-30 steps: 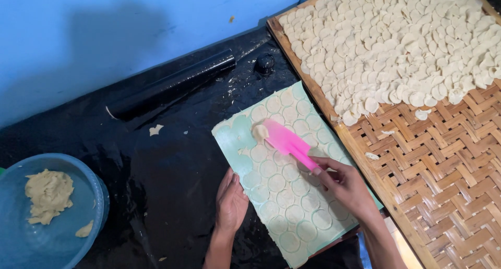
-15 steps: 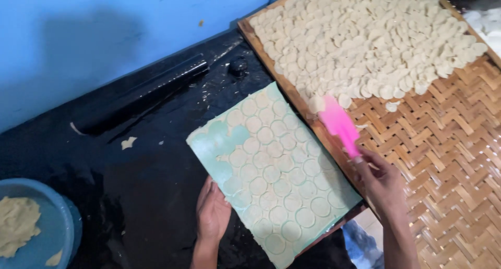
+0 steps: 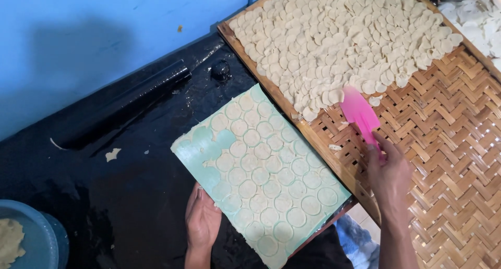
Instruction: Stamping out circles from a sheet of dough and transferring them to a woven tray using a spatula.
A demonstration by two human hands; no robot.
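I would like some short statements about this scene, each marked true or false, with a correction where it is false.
1. The right hand holds a pink spatula over the woven bamboo tray. True.
2. The left hand lifts the black rolling pin. False: it rests at the lower edge of the pale green board; the rolling pin lies untouched near the blue wall.
3. The board is covered with a dough sheet cut into round discs. True.
4. The bamboo tray is bare. False: many dough discs are spread over its upper part.
5. A blue bowl with some dough stands at the lower left. True.
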